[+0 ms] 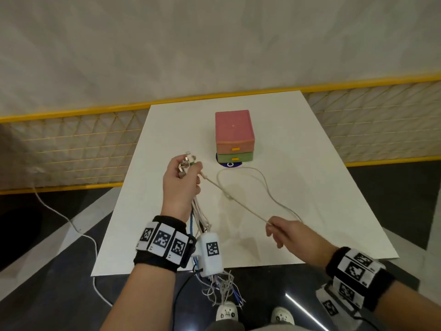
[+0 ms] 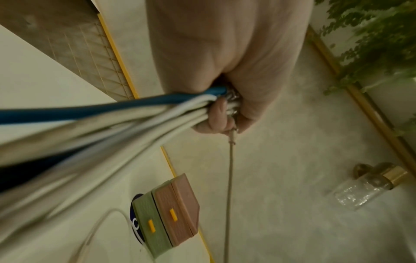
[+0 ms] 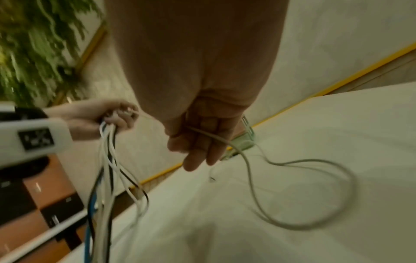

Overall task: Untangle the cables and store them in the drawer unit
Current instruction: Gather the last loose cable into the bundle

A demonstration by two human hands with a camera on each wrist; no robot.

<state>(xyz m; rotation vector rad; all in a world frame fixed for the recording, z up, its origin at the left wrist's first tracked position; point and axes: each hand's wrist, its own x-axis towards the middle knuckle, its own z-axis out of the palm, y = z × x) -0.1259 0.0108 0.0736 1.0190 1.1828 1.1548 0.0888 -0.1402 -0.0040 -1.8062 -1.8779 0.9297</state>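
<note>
The left hand [image 1: 182,185] is raised over the near-left part of the worktop [image 1: 298,139], fingers [image 2: 217,113] clamped round a bundle of cables [image 1: 199,217] just below their metal plugs, the tails dangling past the worktop edge toward the floor. The right hand [image 1: 290,231] pinches one beige cable [image 1: 235,203] stretched taut from the bundle; its slack loops across the worktop in front of the drawer unit [image 1: 234,137], both drawers closed. These cords look light, limp and smooth, likely to slip and snag on each other. Holding near the plug seems best, letting the cord slide through loosely pinched fingers.
</note>
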